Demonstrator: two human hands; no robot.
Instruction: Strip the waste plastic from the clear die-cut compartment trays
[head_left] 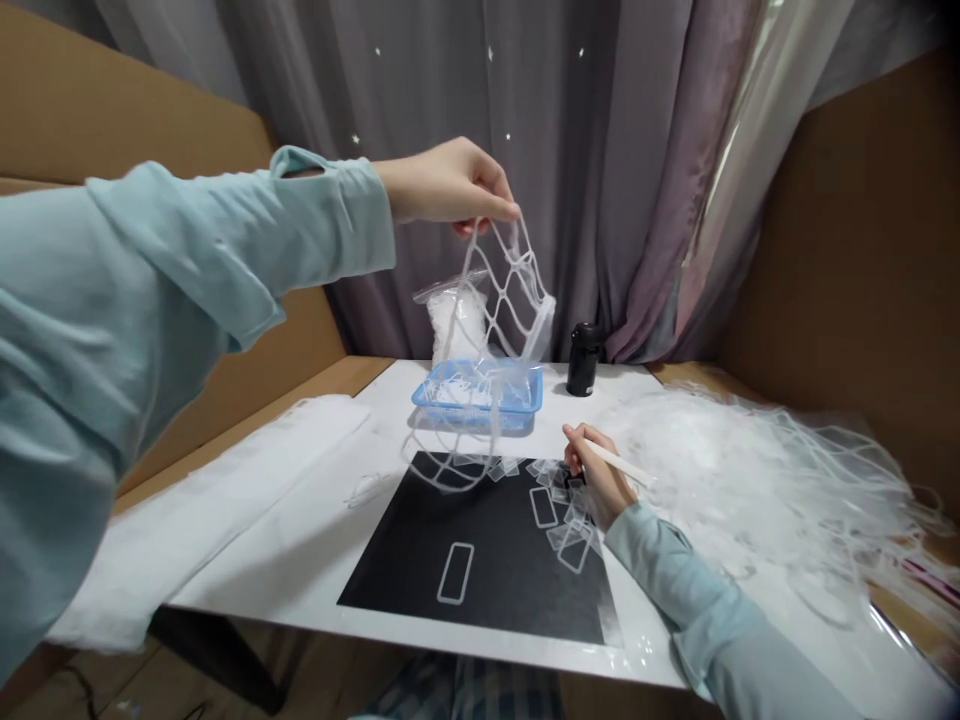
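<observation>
My left hand point(454, 185) is raised over the table and pinches the top of a white lattice sheet point(504, 305) between thumb and fingers. The limp sheet hangs in front of the blue basket point(424, 402), its lower loops reaching over the back of the black mat point(405, 560). Low at the mat's right back corner, my right hand point(596, 470) is closed round a slim white stick point(619, 462), whose exact kind I cannot make out. Beside that hand lie several small clear pieces with white outlines point(574, 548). A single white rounded rectangle point(455, 573) lies near the mat's front.
White bits fill the basket, with a clear bag of white material point(457, 325) behind it. A black bottle point(583, 358) stands at the back. A large heap of white lattice scraps point(757, 480) covers the right side. Folded white sheeting point(225, 500) lies left. Cardboard walls point(847, 250) flank the table.
</observation>
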